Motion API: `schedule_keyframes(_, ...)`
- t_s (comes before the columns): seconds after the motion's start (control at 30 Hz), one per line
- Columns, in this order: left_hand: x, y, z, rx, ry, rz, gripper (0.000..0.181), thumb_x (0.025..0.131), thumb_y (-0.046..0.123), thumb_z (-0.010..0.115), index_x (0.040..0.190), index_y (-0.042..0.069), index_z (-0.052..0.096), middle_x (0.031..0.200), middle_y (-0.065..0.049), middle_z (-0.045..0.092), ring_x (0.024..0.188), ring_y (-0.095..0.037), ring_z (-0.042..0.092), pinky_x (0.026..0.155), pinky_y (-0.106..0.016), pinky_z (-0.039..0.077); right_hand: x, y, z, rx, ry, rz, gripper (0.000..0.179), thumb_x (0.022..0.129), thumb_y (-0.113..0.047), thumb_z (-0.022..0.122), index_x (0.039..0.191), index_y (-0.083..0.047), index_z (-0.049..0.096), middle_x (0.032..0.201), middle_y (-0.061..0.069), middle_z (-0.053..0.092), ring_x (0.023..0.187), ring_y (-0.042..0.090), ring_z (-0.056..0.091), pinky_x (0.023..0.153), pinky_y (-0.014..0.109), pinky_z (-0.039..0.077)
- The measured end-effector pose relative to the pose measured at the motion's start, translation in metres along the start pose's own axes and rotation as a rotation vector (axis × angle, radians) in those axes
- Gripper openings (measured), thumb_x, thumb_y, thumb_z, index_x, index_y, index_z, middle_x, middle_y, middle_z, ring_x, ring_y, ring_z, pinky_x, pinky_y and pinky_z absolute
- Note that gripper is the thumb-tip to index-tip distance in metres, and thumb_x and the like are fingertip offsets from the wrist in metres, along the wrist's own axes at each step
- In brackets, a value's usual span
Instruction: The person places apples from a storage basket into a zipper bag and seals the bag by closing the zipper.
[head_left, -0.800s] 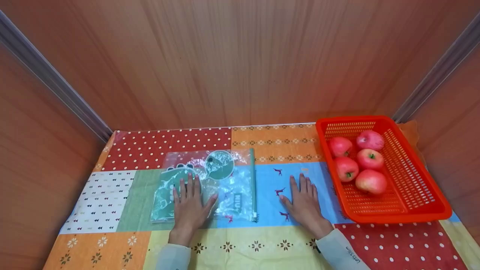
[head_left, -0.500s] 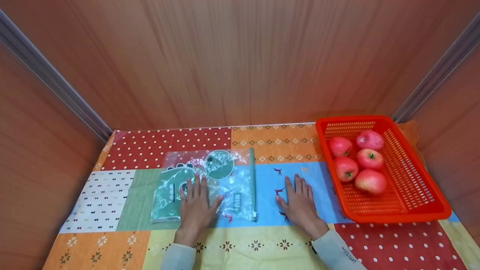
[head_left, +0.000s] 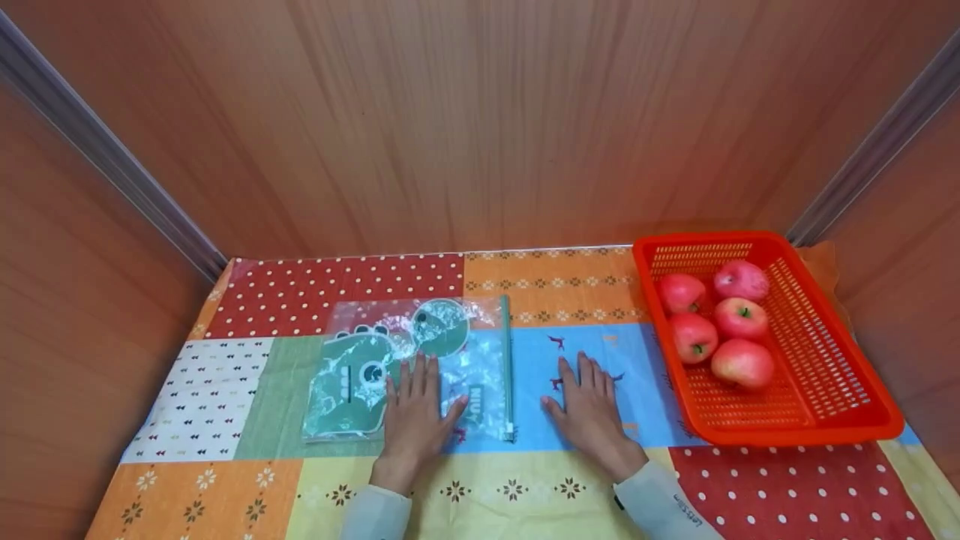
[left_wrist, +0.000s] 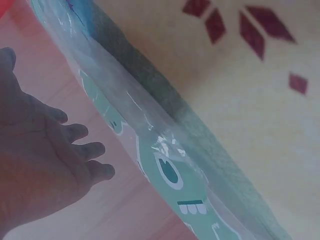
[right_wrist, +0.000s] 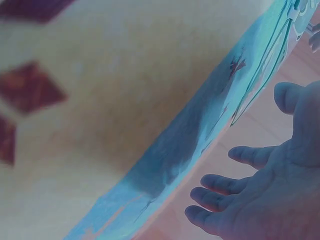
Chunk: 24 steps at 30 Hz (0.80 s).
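Observation:
A clear plastic zipper bag [head_left: 442,330] with a green cartoon dinosaur print lies flat on the patchwork tablecloth. Its green zip strip [head_left: 506,367] runs along the right side, the slider at the near end. My left hand [head_left: 415,420] is over the lower middle of the bag, palm down, fingers straight and thumb spread. In the left wrist view the left palm [left_wrist: 40,155] shows nothing held, with the printed bag beyond it. My right hand [head_left: 592,412] is over the blue patch right of the zip strip, fingers extended. The right wrist view shows the right palm [right_wrist: 265,190] with nothing in it.
An orange-red plastic basket [head_left: 825,360] stands at the right with several red apples [head_left: 742,364] in its left part. Wooden panels [head_left: 480,135] wall in the back and both sides. The patterned tablecloth [head_left: 247,487] covers the table.
My left hand has moved right across the bag, uncovering more of the dinosaur's face. The right hand has shifted slightly left toward the zip strip. Bag and basket stay in place.

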<state>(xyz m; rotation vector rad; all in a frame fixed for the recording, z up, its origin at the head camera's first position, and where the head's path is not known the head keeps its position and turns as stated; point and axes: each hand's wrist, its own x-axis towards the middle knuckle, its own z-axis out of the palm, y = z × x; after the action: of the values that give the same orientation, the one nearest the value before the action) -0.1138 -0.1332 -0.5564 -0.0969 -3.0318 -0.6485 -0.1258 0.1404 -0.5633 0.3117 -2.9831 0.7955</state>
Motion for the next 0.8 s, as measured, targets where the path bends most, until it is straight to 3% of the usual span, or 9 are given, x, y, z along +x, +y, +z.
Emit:
schedule_keyframes(0.53, -0.001, 0.024, 0.007, -0.004, -0.052, 0.004, 0.081, 0.103, 0.05, 0.061, 0.164, 0.003, 0.035, 0.17, -0.021, 0.032, 0.158, -0.047, 0.024, 0.127, -0.064, 0.018, 0.001, -0.015, 0.011, -0.006, 0.03, -0.008, 0.065, 0.097, -0.025, 0.077, 0.148, 0.006, 0.053, 0.154, 0.035, 0.042, 0.143, 0.052, 0.038, 0.118, 0.068, 0.029)
schedule_keyframes(0.8, -0.001, 0.035, 0.012, -0.018, -0.068, 0.04, 0.076, 0.104, 0.046, 0.061, 0.162, 0.003, 0.038, 0.169, -0.022, 0.034, 0.156, -0.047, 0.029, 0.125, -0.066, 0.023, 0.004, -0.023, 0.017, -0.024, 0.046, -0.022, 0.065, 0.094, -0.025, 0.08, 0.146, 0.006, 0.055, 0.151, 0.033, 0.045, 0.141, 0.05, 0.041, 0.117, 0.066, 0.032)
